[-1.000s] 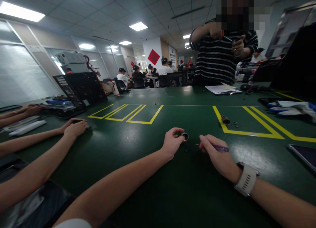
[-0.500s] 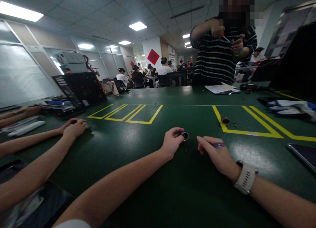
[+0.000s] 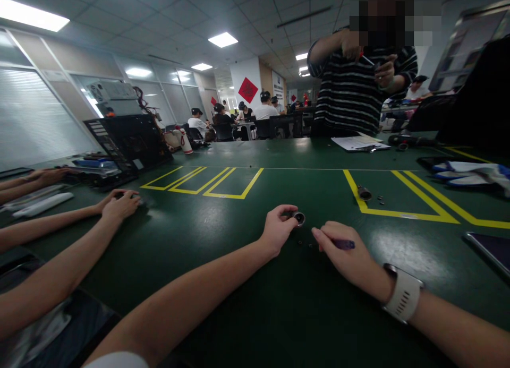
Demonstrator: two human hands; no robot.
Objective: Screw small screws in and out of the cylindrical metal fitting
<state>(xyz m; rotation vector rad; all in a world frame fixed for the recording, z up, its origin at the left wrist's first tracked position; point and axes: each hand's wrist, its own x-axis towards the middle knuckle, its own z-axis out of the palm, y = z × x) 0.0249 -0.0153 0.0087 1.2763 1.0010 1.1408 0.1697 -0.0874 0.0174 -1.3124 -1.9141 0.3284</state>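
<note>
My left hand (image 3: 279, 231) pinches a small round metal part (image 3: 298, 219) between thumb and fingers, its hollow end facing right. Closed around a screwdriver with a purple handle (image 3: 345, 244) is my right hand (image 3: 346, 251), a short way to the right of that part. The screwdriver's tip is hard to make out. Two tiny dark pieces, perhaps screws (image 3: 300, 242), lie on the green table (image 3: 223, 288) between and below my hands. Another cylindrical metal part (image 3: 364, 193) rests farther off at the right, touching the yellow tape, with several tiny pieces (image 3: 380, 199) beside it.
A co-worker's hands (image 3: 119, 206) work at the left. Across the table stands a person in a striped shirt (image 3: 350, 102), near papers (image 3: 358, 143). Gloves (image 3: 470, 174) and a dark flat device (image 3: 492, 254) lie at right. An open computer case (image 3: 131, 145) stands far left.
My right hand has turned slightly and the screwdriver handle has shifted left and down. One tiny piece now lies nearer that hand. My left hand stays nearly still with the metal part.
</note>
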